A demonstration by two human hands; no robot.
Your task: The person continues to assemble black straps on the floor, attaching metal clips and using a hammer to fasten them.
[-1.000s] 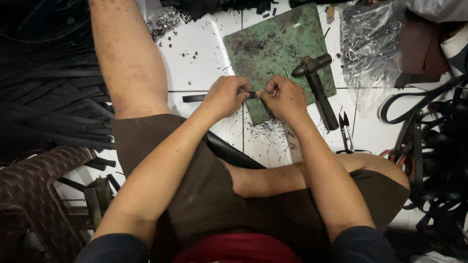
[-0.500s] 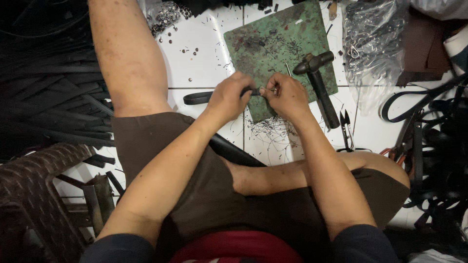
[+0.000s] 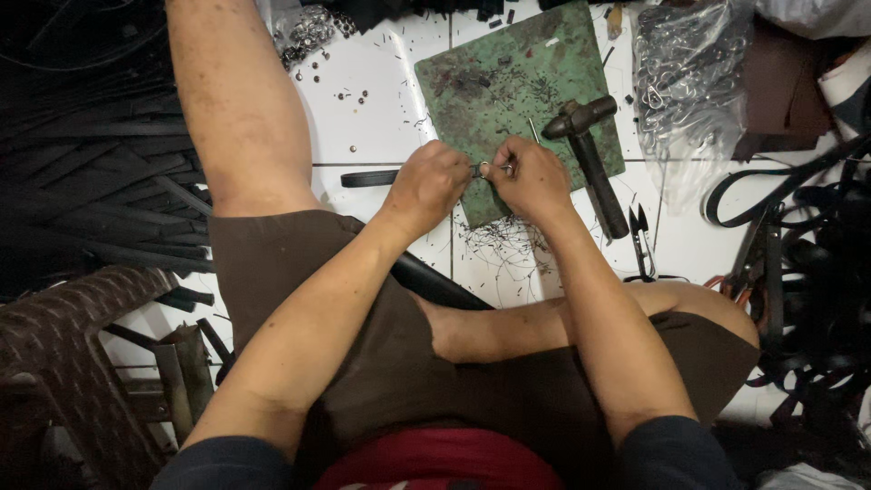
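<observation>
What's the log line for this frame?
left hand + right hand: pinch small metal ring | over green mat | hammer idle

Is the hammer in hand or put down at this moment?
Put down. The hammer lies flat across the edge of the green mat, while the left hand and right hand pinch a small metal piece.

Both hands meet over the near edge of a green mat [image 3: 517, 82]: the left hand [image 3: 426, 186] and right hand [image 3: 531, 177] pinch a small metal ring [image 3: 484, 169] between them. A hammer [image 3: 590, 154] lies just beside the right hand on the tiled floor [image 3: 372, 109].
</observation>
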